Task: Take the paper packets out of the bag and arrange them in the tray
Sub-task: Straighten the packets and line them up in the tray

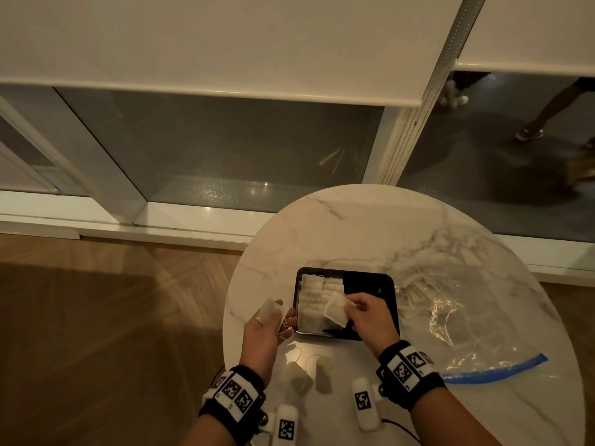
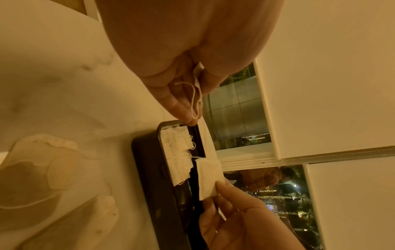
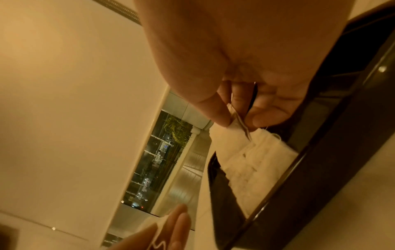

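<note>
A black tray (image 1: 370,280) sits on the round marble table, and rows of white paper packets (image 1: 314,294) fill its left half. My right hand (image 1: 349,304) pinches one packet (image 1: 335,312) by its corner just above the tray's front middle. The right wrist view shows thumb and finger closed on that packet (image 3: 237,125) over the rows (image 3: 256,160). My left hand (image 1: 277,313) holds another packet (image 1: 269,310) left of the tray, off the table edge, and its string (image 2: 196,99) loops down. The clear bag (image 1: 450,317) lies right of the tray.
Two loose packets (image 1: 297,376) (image 1: 323,365) with strings lie on the table between my wrists. The bag's blue zip strip (image 1: 495,368) faces the front right. The tray's right half is bare. Wooden floor and a window lie beyond the table (image 1: 386,226).
</note>
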`<state>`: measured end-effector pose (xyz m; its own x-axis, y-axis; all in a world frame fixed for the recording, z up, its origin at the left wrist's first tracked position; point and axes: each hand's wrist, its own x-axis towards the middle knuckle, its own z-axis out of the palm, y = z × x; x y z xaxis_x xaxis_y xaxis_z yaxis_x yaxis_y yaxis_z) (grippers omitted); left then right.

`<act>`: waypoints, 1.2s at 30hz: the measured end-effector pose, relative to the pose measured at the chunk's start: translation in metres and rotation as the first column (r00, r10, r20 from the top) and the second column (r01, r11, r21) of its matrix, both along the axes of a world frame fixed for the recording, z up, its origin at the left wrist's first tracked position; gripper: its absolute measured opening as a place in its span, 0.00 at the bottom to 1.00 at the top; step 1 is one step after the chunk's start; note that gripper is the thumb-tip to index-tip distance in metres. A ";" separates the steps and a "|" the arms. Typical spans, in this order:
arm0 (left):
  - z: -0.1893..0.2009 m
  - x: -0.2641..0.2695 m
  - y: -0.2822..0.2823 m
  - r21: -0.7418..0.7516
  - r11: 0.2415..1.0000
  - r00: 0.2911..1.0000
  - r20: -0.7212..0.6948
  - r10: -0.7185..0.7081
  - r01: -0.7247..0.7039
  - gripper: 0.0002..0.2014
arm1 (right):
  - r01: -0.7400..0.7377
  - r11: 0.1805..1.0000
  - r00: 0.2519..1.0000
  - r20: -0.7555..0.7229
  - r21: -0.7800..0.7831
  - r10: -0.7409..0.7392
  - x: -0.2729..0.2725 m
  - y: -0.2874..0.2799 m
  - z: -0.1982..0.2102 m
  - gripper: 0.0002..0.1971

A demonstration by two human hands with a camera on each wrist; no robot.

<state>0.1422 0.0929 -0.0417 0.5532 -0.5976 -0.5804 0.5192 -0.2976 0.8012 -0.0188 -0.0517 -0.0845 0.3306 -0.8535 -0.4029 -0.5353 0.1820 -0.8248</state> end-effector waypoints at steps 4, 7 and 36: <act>-0.002 -0.007 0.001 0.039 0.990 0.990 0.039 -0.139 0.137 0.20 | -0.161 0.981 0.978 -0.150 -0.104 0.145 -0.004 -0.014 -0.009 0.08; -0.006 -0.013 0.001 0.070 0.982 0.984 0.026 -0.177 0.175 0.22 | -0.242 0.967 0.952 -0.212 -0.084 0.220 -0.006 -0.023 -0.014 0.07; -0.029 -0.021 0.000 0.059 0.987 0.988 0.020 -0.152 0.151 0.24 | -0.420 0.902 0.802 -0.426 0.099 0.419 0.019 -0.035 -0.023 0.12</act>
<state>0.1213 0.0925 -0.0705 0.4735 -0.6419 -0.6031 0.4449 -0.4166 0.7928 -0.0002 -0.0863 -0.1076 0.4515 -0.6715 -0.5875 -0.8567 -0.1423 -0.4958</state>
